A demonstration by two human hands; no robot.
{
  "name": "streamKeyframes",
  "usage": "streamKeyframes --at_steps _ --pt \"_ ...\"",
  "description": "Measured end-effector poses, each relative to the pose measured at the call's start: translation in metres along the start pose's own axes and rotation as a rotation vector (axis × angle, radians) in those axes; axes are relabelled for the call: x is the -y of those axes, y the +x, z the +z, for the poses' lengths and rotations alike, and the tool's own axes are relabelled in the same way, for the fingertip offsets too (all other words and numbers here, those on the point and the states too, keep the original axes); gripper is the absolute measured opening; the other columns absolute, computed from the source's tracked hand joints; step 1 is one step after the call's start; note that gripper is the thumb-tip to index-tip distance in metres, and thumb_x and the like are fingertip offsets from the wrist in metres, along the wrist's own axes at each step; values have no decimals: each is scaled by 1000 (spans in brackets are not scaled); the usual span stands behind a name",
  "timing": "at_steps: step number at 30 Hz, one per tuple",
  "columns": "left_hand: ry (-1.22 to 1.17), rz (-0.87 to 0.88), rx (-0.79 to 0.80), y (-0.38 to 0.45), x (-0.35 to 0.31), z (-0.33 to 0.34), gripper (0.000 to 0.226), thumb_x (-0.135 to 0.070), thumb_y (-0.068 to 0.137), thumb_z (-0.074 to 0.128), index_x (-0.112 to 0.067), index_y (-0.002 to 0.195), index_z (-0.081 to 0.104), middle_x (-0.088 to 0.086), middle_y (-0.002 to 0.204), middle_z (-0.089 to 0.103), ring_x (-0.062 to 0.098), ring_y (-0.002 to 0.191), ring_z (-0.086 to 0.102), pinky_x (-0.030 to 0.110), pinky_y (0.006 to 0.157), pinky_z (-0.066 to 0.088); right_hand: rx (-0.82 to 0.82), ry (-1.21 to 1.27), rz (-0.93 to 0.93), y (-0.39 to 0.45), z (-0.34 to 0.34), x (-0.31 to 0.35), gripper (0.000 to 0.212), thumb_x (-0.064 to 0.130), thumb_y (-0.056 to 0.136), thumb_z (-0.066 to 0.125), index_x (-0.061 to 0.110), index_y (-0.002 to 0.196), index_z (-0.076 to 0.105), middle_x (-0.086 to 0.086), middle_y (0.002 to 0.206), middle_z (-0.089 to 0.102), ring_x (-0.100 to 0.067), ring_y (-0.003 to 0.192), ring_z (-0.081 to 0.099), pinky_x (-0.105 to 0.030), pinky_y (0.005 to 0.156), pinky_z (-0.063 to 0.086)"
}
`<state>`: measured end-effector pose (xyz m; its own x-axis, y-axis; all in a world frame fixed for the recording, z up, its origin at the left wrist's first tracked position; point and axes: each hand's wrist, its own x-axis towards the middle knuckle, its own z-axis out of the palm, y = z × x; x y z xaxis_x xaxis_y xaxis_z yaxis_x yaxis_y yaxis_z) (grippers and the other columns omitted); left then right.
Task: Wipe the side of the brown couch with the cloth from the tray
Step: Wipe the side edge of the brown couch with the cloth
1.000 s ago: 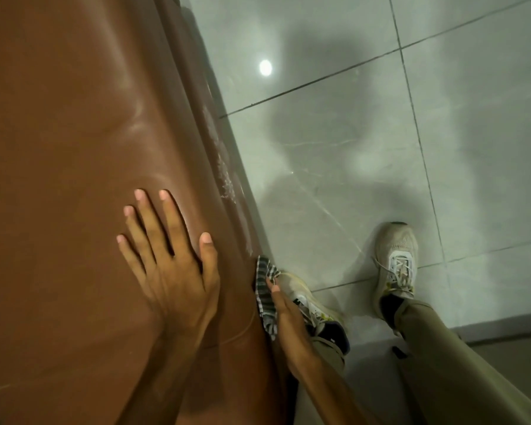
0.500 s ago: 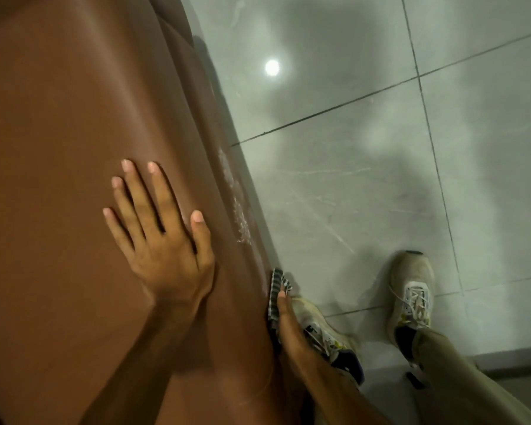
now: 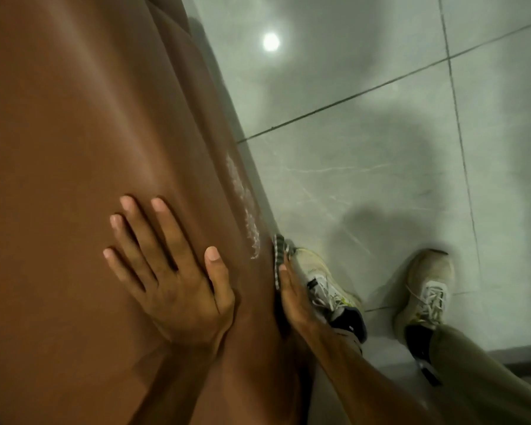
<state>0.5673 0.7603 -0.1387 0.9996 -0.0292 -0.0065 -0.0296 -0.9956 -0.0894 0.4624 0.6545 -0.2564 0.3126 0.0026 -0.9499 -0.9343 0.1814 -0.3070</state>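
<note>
Seen from above: smooth brown leather-look couch [image 3: 83,142] filling the frame from 7 to 12 o'clock, glossy grey tiled floor [image 3: 365,167] from 1 to 5 o'clock. Left hand [image 3: 172,277] spread wide and flat on the couch top, empty, bracing near 7 o'clock. Right hand [image 3: 292,299] just past centre toward 5 o'clock, pressing a striped black-and-white cloth [image 3: 279,259] flat against the couch side, fingers straight rather than curled. Whitish smear [image 3: 246,210] running up the side panel toward 12 o'clock, directly above the cloth. Compared with half a second ago, cloth and right hand sitting slightly higher along the panel, closer to the smear's lower end. Likely meaning: wiping stroke under way, residue not yet cleared. Worn pale sneakers [image 3: 423,289] at 4 o'clock.
</note>
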Motion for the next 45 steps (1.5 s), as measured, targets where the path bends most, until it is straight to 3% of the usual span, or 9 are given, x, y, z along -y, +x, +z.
streamKeyframes --at_steps 2,5,12,19,25,31,38,41,45 --pt "-7 6 7 -1 1 -3 72 -42 114 25 -12 177 8 25 182 16 45 170 19 65 138 17 -14 -12 33 -30 -1 -9 47 32 113 36 40 158 20 12 171 14 -8 159 10 -14 120 7" --pt "-19 2 21 1 0 -5 72 -43 115 24 -12 177 8 20 183 11 44 170 18 66 138 18 13 -6 -24 -55 3 -11 47 32 113 38 60 143 16 18 172 15 -4 161 11 -33 133 10" --pt "-19 10 -14 2 1 1 72 -41 113 25 -10 177 11 25 181 17 44 170 18 65 138 18 1 -54 -155 6 13 11 57 70 100 27 61 156 21 20 174 20 -3 161 16 -43 133 14" --pt "6 -9 27 2 0 -5 71 -41 115 24 -11 177 11 25 182 17 44 171 18 66 138 19 18 42 -26 -41 4 4 45 44 112 35 49 156 27 11 174 27 -8 160 23 -42 134 16" --pt "4 -11 17 3 1 -6 72 -42 115 26 -8 177 15 25 182 18 43 171 18 64 138 19 122 -108 -334 -13 19 67 54 62 106 28 61 158 12 25 175 9 4 161 6 -33 130 9" --pt "21 -12 42 5 1 -10 72 -42 115 26 -9 178 14 23 184 16 42 171 16 63 139 18 52 -8 -133 31 18 34 71 71 99 26 40 163 27 5 174 28 -16 160 26 -51 132 21" --pt "-42 120 124 61 15 -28 75 -42 114 34 -12 178 12 19 186 5 40 173 7 67 138 14 128 -110 -307 -16 19 78 56 64 105 29 58 159 15 26 174 12 3 160 7 -38 134 9" --pt "-35 110 17 98 10 -19 74 -43 114 36 -14 178 15 19 186 11 38 173 9 62 140 11 83 -116 -443 28 33 118 55 55 109 30 49 162 19 14 175 21 -10 162 20 -41 133 18" --pt "-29 81 -39 98 4 -12 73 -41 114 36 -10 177 17 21 185 15 38 173 13 57 141 11 51 -66 -226 75 23 101 54 52 110 32 37 162 32 1 172 35 -22 158 33 -45 132 23"
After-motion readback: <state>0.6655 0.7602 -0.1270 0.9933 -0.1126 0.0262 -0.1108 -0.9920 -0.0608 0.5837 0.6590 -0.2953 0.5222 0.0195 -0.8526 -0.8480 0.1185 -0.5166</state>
